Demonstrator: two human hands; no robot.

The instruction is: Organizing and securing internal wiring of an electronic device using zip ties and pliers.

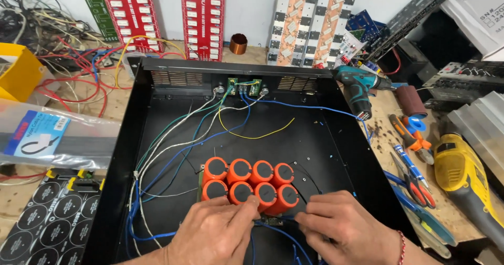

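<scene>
Cluttered with loose red, blue and yellow leads, the wooden workbench [386,113] carries a big open black metal chassis [336,155], with red and bare printed circuit boards [202,13] propped against the wall behind it. Inside the chassis, near its front edge, sits a block of eight orange cylindrical capacitors with black tops [251,185], in two rows on a small board. The left hand [210,233] lies curled beside the front row, its fingertips pressed against the nearest capacitor; the right hand [346,225] is pinched at the block's front right corner, thumb and forefinger apparently closed on something small at the board's edge (whether a wire or a terminal I cannot tell). Blue wires [273,232] run out under both hands, and more blue, white, green and yellow wiring trails back to two small green terminal boards [244,86] at the rear wall. A teal cordless drill [357,89] rests on the chassis's right rim, with a yellow power tool [462,170] and red-handled pliers [417,183] beside it. As I judge it, a tug on the blue wires could strain a joint under the block, and fingers near the terminals risk a shock if the capacitors hold charge; the drill could be knocked into the chassis.
</scene>
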